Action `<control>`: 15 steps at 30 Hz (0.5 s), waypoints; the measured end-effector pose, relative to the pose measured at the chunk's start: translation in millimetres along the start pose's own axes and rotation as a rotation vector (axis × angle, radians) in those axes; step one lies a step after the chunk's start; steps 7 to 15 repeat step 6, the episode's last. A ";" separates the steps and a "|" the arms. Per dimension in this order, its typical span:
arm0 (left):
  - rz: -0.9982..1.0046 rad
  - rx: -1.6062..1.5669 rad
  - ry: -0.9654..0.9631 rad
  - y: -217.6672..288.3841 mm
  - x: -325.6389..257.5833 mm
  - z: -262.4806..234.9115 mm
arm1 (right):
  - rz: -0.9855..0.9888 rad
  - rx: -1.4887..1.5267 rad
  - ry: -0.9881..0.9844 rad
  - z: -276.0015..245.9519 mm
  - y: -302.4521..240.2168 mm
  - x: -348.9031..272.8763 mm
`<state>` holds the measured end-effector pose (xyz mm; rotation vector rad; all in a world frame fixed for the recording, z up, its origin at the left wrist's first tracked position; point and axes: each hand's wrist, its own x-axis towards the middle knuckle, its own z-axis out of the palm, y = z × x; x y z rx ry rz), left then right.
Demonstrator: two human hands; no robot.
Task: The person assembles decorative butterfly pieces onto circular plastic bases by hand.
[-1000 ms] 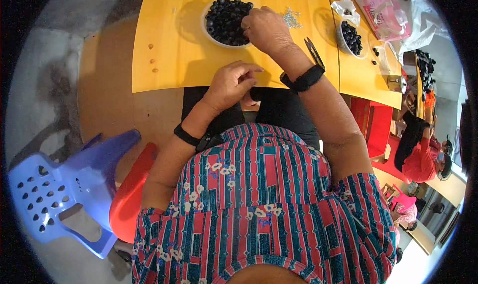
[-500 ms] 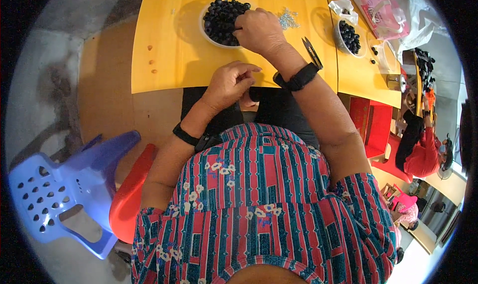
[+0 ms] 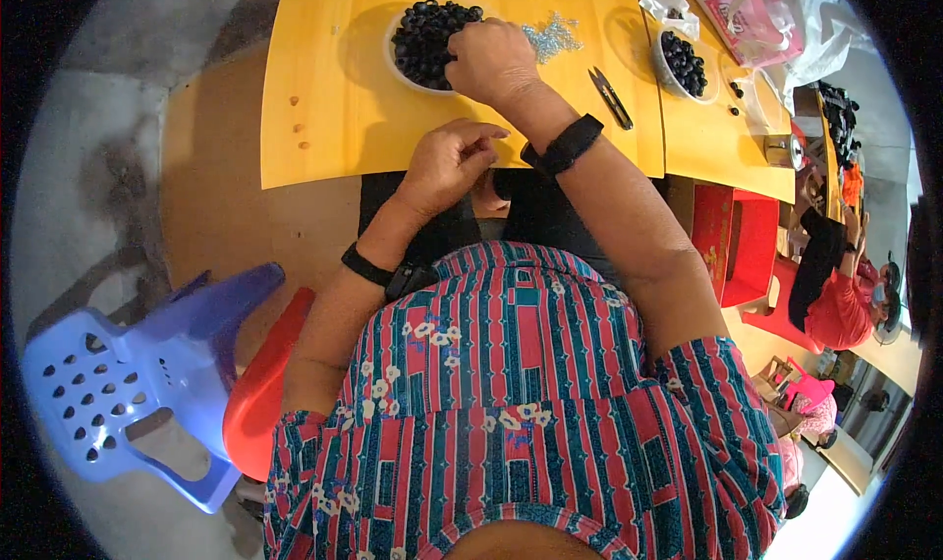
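Note:
Small black ring-like pieces (image 3: pixel 427 44) fill a round white bowl (image 3: pixel 393 68) on the yellow table. My right hand (image 3: pixel 493 61) is curled at the bowl's right side, fingers bent down to the black pieces; its fingertips are hidden. Closer to me, my left hand (image 3: pixel 450 167) hovers around the table's front edge, thumb and forefinger drawn together. Anything between them is too small to make out. Just beyond my right hand lies a scatter of tiny clear-blue bits (image 3: pixel 554 38). Black thread snips (image 3: pixel 611 98) rest on the table right of my right wrist.
To the right stand a second bowl of black pieces (image 3: pixel 685 66), a pink bag (image 3: pixel 747 15) and a metal tin (image 3: pixel 783 150). A blue plastic chair (image 3: pixel 147 383) and a red seat (image 3: pixel 260 393) are at left. Another person in red (image 3: pixel 840 309) sits far right.
My right hand has shifted slightly left and toward me along the bowl's side, uncovering more of the blue bits and the snips. My left hand stays nearly in place.

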<state>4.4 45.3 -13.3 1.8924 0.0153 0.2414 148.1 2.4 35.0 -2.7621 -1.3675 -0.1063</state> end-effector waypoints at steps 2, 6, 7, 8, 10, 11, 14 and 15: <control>-0.004 0.017 -0.003 -0.9 0.3 0.5 | -0.012 -0.013 0.007 -0.5 0.8 0.1; -0.058 0.004 -0.012 -2.2 0.6 1.5 | -0.055 0.120 0.175 -3.0 11.9 -10.2; -0.058 0.004 -0.012 -2.2 0.6 1.5 | -0.055 0.120 0.175 -3.0 11.9 -10.2; -0.058 0.004 -0.012 -2.2 0.6 1.5 | -0.055 0.120 0.175 -3.0 11.9 -10.2; -0.058 0.004 -0.012 -2.2 0.6 1.5 | -0.055 0.120 0.175 -3.0 11.9 -10.2; -0.058 0.004 -0.012 -2.2 0.6 1.5 | -0.055 0.120 0.175 -3.0 11.9 -10.2; -0.058 0.004 -0.012 -2.2 0.6 1.5 | -0.055 0.120 0.175 -3.0 11.9 -10.2; -0.058 0.004 -0.012 -2.2 0.6 1.5 | -0.055 0.120 0.175 -3.0 11.9 -10.2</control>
